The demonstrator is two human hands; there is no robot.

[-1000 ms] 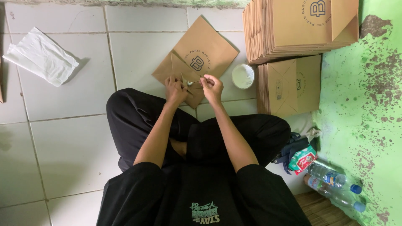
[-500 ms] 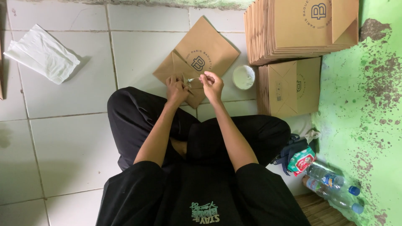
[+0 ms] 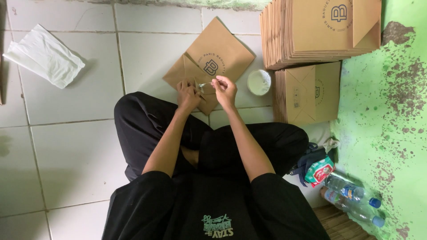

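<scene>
White floor tiles [image 3: 80,146] carry a flat brown paper bag [image 3: 213,62]. Left hand [image 3: 187,94] presses its near fold; right hand [image 3: 225,90] pinches a thin stick [image 3: 205,84] above it, beside a white cup [image 3: 259,82].

A flat paper bag [image 3: 213,62] lies on the tiled floor [image 3: 80,146] before the person's crossed legs [image 3: 209,142]. To its right sits a small round container [image 3: 259,82], then two stacks of bags [image 3: 311,62]. A folded cloth [image 3: 44,55] lies far left; two bottles [image 3: 351,200] lie at lower right.
</scene>
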